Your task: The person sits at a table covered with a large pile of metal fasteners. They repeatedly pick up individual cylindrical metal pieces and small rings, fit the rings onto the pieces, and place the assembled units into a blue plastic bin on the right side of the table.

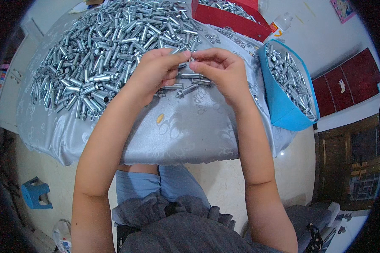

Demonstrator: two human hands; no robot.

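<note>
Pinching at the fingertips, the left hand (154,74) and right hand (229,74) meet over the tabletop (185,141), each with thumb and forefinger brought together on one small metal piece (192,59). That piece sits right between the two hands, largely covered by the fingers, so its exact shape cannot be told. It looks light, stiff and hard to break, though its smooth, shiny surface would probably slip; a fingertip pinch on its outer edge should suit it best.

Just below and between the hands lie about five loose metal bolts (187,91), apart from the main mass; they look rigid and rather heavier, best taken around the shank. To the left of the left hand and beyond it spreads one large heap of bolts (101,55), far too many to count. Beyond the right hand stands one red box (234,24) holding similar pieces, with one bottle (281,24) near it. To the right of the right hand is one blue bin (289,114), filled with more bolts, again too crowded to count.
</note>
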